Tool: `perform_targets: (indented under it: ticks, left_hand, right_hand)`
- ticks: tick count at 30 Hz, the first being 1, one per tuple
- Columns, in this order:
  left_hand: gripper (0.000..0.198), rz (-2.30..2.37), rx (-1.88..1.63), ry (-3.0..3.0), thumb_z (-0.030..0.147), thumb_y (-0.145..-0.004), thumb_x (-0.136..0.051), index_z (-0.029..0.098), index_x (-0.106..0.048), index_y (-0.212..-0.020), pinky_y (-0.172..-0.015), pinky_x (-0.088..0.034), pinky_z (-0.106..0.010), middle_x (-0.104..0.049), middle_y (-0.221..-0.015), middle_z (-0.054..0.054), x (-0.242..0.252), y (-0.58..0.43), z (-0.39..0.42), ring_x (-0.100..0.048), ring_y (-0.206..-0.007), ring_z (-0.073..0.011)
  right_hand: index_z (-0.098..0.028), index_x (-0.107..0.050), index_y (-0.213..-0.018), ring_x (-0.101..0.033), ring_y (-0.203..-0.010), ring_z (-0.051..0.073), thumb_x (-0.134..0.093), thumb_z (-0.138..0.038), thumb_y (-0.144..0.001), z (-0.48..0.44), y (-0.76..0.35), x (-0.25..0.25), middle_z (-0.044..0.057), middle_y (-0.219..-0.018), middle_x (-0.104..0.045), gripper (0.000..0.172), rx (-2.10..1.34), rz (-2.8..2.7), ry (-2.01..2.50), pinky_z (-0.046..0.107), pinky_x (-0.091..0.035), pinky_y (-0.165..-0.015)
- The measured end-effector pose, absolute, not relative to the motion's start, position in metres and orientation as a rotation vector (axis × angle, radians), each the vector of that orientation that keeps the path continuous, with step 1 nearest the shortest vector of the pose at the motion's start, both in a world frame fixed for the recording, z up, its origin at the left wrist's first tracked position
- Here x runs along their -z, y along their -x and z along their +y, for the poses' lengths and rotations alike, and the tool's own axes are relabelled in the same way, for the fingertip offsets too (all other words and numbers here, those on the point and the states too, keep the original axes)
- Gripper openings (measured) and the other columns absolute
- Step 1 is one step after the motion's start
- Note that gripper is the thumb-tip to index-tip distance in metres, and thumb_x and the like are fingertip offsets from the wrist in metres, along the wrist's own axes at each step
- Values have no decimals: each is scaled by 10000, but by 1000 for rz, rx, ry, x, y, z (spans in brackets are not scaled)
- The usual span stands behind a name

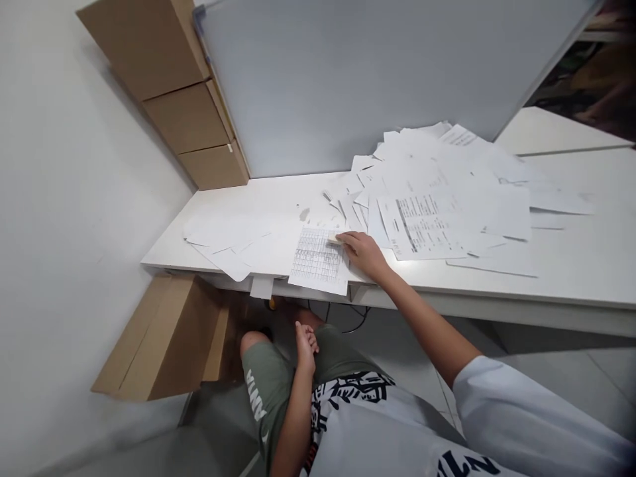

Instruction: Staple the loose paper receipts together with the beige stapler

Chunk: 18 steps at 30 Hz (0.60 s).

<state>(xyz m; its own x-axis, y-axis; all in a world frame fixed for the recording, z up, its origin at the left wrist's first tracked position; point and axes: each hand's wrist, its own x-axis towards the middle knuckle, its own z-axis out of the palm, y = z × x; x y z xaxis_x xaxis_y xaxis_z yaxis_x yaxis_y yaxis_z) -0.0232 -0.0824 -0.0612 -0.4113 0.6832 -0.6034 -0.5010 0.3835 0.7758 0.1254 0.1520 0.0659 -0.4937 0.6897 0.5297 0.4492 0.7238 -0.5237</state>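
**Light pressure, paper well backed**

My right hand (364, 254) is closed on a small pale block (333, 240), its fingers pinching it over the far right part of a printed sheet (318, 260). Whether the block actually touches the paper, I can't tell. The sheet lies at the front edge of the bench (278, 199), its near end jutting past that edge. My left hand (306, 343) is over my lap, fingers curled; I cannot tell whether they close on anything.

To do this well, I'd slide the whole sheet in from the front edge, so no part goes unsupported. I'd brace it with my left hand beside the block, since a sheet held from one side could skew or crease. Small, even strokes and a light pinch seem best. My right forearm should clear the paper pile (447, 179) to the right, whose loose corners could catch.
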Motion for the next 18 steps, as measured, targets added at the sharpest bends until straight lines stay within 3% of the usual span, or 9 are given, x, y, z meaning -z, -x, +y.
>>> perform_targets:
  ticks: [3, 7, 13, 18]
  left_hand:
    - [319, 1537, -1280, -187, 454, -864, -566, 178, -599, -1020, -596, -534, -283, -649, -899, -24, 67, 22, -77, -603, -722, -123]
    - [419, 1567, -1279, -196, 558, -879, -473, 164, -595, -954, -513, -476, -249, -612, -761, 8, 76, 22, -71, -530, -578, -83]
    - [624, 1639, -1311, -288, 716, -862, -239, 182, -552, -782, -374, -282, -230, -323, -459, 113, 87, 20, -68, -224, -345, -50]
    - [618, 1677, -1275, -365, 719, -857, -272, 184, -540, -706, -347, -213, -226, -280, -405, 123, 93, 17, -68, -201, -321, -48]
  right_hand:
    - [-155, -627, -1203, -583, -1057, 339, -379, -245, -918, 153, -125, -65, 178, -1193, -662, 389, -395, -2180, 879, 525, -457, -876]
    - [-167, -620, -1221, -576, -1088, 323, -388, -231, -914, 152, -126, -67, 161, -1206, -662, 390, -394, -2182, 876, 520, -462, -903]
    - [-142, -624, -1214, -590, -1117, 315, -393, -200, -900, 151, -125, -69, 161, -1221, -666, 395, -392, -2163, 875, 524, -474, -933]
    - [-139, -617, -1231, -609, -1136, 310, -369, -212, -923, 150, -127, -71, 159, -1270, -650, 403, -410, -2177, 914, 528, -489, -939]
